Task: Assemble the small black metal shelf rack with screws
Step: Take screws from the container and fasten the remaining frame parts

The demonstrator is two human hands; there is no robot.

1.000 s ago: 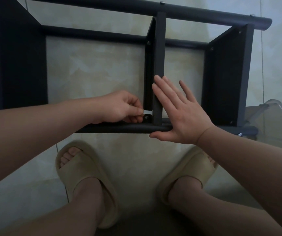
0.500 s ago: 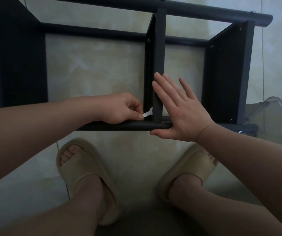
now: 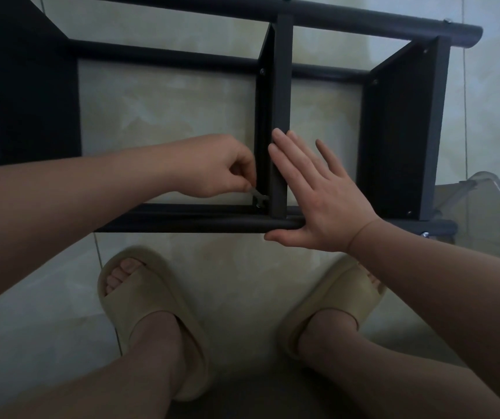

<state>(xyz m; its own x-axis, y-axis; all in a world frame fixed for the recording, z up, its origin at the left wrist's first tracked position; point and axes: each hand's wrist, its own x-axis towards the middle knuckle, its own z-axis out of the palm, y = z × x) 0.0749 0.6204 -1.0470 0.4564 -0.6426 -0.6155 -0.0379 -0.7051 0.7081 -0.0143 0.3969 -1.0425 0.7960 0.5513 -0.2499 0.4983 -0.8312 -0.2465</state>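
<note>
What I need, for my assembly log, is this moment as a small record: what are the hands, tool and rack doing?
left hand: pinches a small flat wrench at the joint where the middle divider meets the near bar
right hand: open, flat against the middle divider, thumb beside the near bar
rack: black, lying on the tiled floor
feet: in beige slippers, close to the rack

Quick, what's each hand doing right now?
Left hand: pinching a small flat wrench at the rack's lower joint.
Right hand: open, flat against the middle upright.
</note>
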